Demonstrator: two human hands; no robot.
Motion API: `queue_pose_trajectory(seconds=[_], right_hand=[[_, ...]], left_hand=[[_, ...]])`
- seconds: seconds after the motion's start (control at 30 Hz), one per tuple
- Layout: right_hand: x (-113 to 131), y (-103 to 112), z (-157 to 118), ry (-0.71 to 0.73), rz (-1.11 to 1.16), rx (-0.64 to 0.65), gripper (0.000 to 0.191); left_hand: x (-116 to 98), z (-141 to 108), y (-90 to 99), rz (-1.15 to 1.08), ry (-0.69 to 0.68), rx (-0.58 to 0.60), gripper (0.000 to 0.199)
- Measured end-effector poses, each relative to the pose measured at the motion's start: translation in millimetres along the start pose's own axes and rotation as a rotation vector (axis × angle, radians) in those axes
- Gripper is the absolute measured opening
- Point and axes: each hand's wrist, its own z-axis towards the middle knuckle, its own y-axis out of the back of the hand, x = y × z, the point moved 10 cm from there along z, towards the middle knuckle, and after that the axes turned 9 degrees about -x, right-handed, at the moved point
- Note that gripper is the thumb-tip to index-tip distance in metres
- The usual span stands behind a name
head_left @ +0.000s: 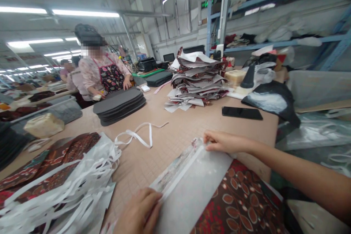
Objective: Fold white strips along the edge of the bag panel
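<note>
In front of me lies a fabric panel with a brown-and-red leaf print (236, 199) and a pale grey-white backing band (196, 186). A narrow white strip (183, 175) runs along the band near its far-left edge. My right hand (219, 142) pinches the far corner of the panel, at the strip's upper end. At the strip's near end, my left hand (141, 208) has its fingers closed on the panel's edge; its thumb side is partly blurred. Left of it lies a pile of similar printed pieces (74, 146) with loose white strips (79, 190) on top.
A loose white tape (137, 137) curls on the tan table (153, 157). Farther back stand a stack of dark oval boards (120, 104), a tall stack of cut fabric (196, 80) and a black phone (241, 113). A co-worker (109, 69) stands across the table.
</note>
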Motion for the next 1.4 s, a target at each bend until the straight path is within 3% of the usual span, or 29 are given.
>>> queue_pose_trajectory(seconds=[0.13,0.3,0.37,0.53,0.67,0.8,0.93,1.13,1.3,1.4], right_hand=[[5,-7,15,0.071,0.254,-0.041,0.035],[2,-14,14,0.154,0.492,-0.070,0.036],[-3,-12,11,0.158,0.435,-0.144,0.035],[8,5,-5,0.264,-0.042,-0.454,0.015],[21,-13,-10,0.411,-0.166,-0.333,0.018],[22,-17,-11,0.410,-0.178,-0.247,0.021],[36,-16,-17,0.440,-0.264,-0.185,0.025],[50,-20,-23,0.426,-0.406,-0.135,0.027],[57,-33,-29,0.457,-0.601,-0.116,0.032],[54,-31,-28,0.465,-0.606,-0.109,0.025]], left_hand=[[-9,46,-34.5,-0.135,0.055,0.050,0.023],[-31,94,-56.6,-0.145,0.058,-0.041,0.026],[-34,105,-67.4,-0.130,0.109,-0.008,0.020],[-38,113,-82.9,-0.083,0.163,0.080,0.015],[-52,110,-85.3,0.106,0.057,0.120,0.019],[-76,102,-91.2,0.350,-0.115,0.167,0.027],[-83,93,-95.3,0.441,-0.164,0.201,0.027],[-68,67,-82.2,0.487,-0.150,0.228,0.028],[-45,30,-66.1,0.483,-0.067,0.257,0.038],[-26,3,-53.6,0.470,-0.025,0.268,0.048]])
